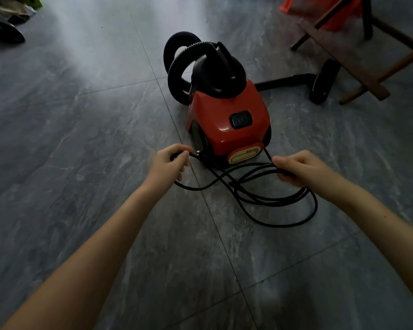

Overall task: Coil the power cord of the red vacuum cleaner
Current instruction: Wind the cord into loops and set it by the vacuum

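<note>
Left hand (pixel 171 163) is curling its fingers around a stretch of the black power cord (pixel 272 200), close to the rear corner of the red vacuum cleaner (pixel 227 115). Right hand (pixel 301 169) is gripping a bunch of gathered strands just beside the machine's other rear corner. Between and below the hands, the thin cord is lying in loose overlapping loops on the grey tiled floor (pixel 81 139), one strand running up into the vacuum's back. Whether the left fingers are covering a plug or plain cord is hard to make out. A black ribbed hose (pixel 177 60) is arching over the vacuum's far side.
</note>
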The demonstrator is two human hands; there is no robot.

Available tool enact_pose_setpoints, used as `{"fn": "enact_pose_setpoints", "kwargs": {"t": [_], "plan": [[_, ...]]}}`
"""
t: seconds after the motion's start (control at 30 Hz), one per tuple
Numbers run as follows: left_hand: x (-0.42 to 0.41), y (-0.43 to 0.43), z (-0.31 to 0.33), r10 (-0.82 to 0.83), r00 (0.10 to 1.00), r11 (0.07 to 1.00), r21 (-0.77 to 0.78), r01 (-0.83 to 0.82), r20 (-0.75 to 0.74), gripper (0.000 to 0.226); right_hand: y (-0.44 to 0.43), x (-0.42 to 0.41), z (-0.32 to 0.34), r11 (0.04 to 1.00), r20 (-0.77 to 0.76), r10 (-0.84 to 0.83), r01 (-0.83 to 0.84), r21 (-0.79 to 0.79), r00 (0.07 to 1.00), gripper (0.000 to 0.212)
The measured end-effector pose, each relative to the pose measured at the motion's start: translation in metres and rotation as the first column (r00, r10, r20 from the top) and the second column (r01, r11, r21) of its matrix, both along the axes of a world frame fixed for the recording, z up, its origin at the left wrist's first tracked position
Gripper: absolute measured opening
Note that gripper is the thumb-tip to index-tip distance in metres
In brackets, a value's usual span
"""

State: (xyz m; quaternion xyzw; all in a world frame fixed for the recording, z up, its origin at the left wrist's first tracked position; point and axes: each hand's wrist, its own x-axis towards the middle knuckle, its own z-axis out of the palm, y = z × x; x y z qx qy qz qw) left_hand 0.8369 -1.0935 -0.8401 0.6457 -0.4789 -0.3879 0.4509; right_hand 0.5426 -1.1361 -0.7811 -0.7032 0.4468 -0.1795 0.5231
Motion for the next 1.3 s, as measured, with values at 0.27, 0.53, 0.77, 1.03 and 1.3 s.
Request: {"fn": "enact_pose_setpoints", "kwargs": {"t": [0.27,0.53,0.77,1.03,1.3], "plan": [[-0.014,-0.011,0.005,0.005,0.996,1.000,-0.004,-0.005,0.085,0.019,-0.004,0.001,0.014,0.997,-0.039,0.077,-0.077,0.002,0.996,0.053],[-0.035,-0.005,0.005,-0.156,0.978,0.987,-0.023,0.161,0.137,0.016,0.003,-0.004,0.013,0.997,0.026,0.025,-0.023,-0.078,0.999,0.055],[-0.050,-0.005,0.012,-0.235,0.916,0.952,-0.111,0.284,0.324,0.014,0.013,-0.015,0.020,0.988,0.054,-0.078,0.085,-0.131,0.995,0.057],[-0.058,-0.012,0.023,-0.010,0.889,0.986,-0.142,0.084,0.457,0.023,0.029,-0.031,0.058,0.946,0.084,-0.155,0.172,-0.276,0.984,0.055],[-0.091,-0.015,0.036,0.010,0.947,0.999,-0.047,0.005,0.321,0.048,0.043,-0.053,0.082,0.878,0.120,-0.238,0.266,-0.399,0.964,0.058]]}}
